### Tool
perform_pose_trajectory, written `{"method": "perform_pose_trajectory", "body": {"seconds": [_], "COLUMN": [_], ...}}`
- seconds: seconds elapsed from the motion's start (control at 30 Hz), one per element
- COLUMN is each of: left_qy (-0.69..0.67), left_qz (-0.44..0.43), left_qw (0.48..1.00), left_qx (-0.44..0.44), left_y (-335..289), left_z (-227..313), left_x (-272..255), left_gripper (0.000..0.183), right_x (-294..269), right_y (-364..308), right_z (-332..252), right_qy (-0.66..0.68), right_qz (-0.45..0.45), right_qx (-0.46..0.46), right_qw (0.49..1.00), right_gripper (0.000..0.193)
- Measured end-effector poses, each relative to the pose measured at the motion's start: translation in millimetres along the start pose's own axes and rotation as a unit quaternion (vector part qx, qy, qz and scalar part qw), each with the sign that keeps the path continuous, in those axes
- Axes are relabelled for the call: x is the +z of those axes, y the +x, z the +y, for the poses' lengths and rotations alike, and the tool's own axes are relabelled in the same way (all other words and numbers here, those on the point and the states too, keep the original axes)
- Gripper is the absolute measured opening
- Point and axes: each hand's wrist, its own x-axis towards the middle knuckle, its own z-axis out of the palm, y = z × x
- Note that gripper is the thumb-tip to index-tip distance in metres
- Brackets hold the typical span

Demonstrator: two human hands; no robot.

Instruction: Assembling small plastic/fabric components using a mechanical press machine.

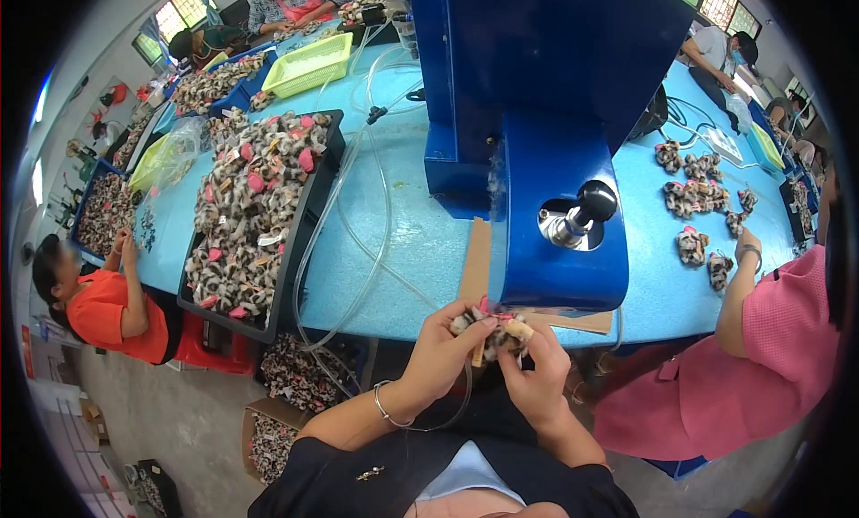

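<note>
Between my two hands is a small plush piece [501, 333] of spotted grey, brown and cream fur with a pink part. My left hand [447, 339] pinches its left side, thumb on top. The fingers of my right hand [537, 366] close on its right side, by a cream-coloured part. Both hands are just below the front end of a blue machine [564, 214] with a black-knobbed metal lever [586, 209]. A bracelet [385, 406] circles my left wrist.
A black tray [333, 147] heaped with spotted plush pieces stands left on the blue table [407, 223]. Clear hoses [387, 205] loop beside it. At right, a person in pink [752, 348] reaches toward several plush pieces [698, 196]. A person in orange [112, 301] sits at left.
</note>
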Motion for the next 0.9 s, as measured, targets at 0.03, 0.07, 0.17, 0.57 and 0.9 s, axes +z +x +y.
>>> {"method": "perform_pose_trajectory", "body": {"seconds": [0.03,0.07,0.17,0.57,0.9], "left_qy": [-0.022,-0.044,-0.051,-0.078,-0.085], "left_qz": [-0.008,-0.017,-0.004,-0.008,-0.021], "left_qw": [1.000,0.999,0.999,0.995,0.993], "left_qx": [-0.007,-0.014,-0.008,0.063,0.079], "left_y": [2,4,4,5,5], "left_z": [-2,-3,0,11,16], "left_x": [-1,-1,8,23,26], "left_gripper": [0.011,0.008,0.005,0.009,0.010], "right_x": [1,1,4,7,3], "right_y": [0,1,-1,5,11], "right_z": [1,2,6,10,7], "right_qy": [0.000,0.021,0.062,0.128,0.134], "right_qz": [0.001,0.008,0.040,0.079,0.077], "right_qx": [0.001,0.012,0.039,0.048,0.033], "right_qw": [1.000,1.000,0.996,0.987,0.987], "right_gripper": [0.036,0.035,0.032,0.022,0.025]}}
